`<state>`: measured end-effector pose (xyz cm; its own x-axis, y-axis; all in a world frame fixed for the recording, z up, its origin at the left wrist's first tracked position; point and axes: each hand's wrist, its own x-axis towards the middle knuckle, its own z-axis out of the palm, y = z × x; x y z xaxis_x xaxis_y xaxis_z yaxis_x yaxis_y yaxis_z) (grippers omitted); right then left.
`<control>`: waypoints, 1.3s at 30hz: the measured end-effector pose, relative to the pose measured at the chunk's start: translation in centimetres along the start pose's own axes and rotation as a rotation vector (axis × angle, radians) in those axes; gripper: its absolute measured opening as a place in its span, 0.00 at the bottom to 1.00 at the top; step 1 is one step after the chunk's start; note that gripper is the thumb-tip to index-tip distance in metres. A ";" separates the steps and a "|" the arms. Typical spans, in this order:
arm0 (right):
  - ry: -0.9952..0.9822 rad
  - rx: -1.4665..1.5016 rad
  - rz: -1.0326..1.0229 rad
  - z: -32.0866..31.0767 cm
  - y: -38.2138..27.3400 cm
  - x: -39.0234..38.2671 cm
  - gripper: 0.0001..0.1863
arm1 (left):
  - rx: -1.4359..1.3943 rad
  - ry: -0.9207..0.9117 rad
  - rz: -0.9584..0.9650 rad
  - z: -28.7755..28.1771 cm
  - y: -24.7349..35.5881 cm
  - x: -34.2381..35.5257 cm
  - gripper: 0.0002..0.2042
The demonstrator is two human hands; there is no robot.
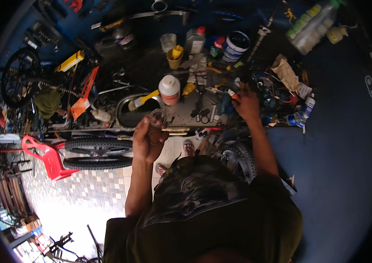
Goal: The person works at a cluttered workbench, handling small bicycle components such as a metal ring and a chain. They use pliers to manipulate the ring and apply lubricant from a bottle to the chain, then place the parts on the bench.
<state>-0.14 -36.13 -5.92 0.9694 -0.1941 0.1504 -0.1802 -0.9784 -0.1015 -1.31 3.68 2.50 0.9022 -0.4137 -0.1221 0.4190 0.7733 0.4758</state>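
In front of the bench edge my left hand (147,144) is raised, its fingers closed on a thin round metal ring (157,117) that looks like a bearing ring. A second thin ring (154,138) shows against the palm; how it is held is unclear. Over the right part of the bench my right hand (248,106) reaches into small clutter, fingers apart and partly lost in the dark. Near its thumb lies an orange-and-white tipped tool (234,94). Between the hands stand a white bottle (169,90) and a yellow-handled brush (144,101), which rests across a metal basin (121,115).
Tools and containers crowd the bench, including a yellow cup (174,61), a white-and-blue tub (236,46) and crumpled brown paper (285,72). Plastic bottles (302,115) lie at its right end. Below on the left are bicycle tyres (98,163) and a red chair (48,158).
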 end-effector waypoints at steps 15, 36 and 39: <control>-0.061 -0.174 0.007 -9.9 3.6 17.4 0.35 | 0.137 0.047 0.062 1.4 -1.9 0.7 0.13; -0.231 0.002 0.010 -10.8 4.2 20.8 0.39 | 0.144 0.054 0.111 0.5 -1.3 -1.0 0.11; -0.164 0.160 0.088 -12.2 4.7 20.0 0.43 | 0.185 0.066 0.108 0.5 -1.0 -1.3 0.11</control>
<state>16.32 -45.49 8.62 0.9677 -0.2508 -0.0264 -0.2488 -0.9321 -0.2633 -2.99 3.22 2.67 0.9480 -0.2964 -0.1162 0.2996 0.7073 0.6403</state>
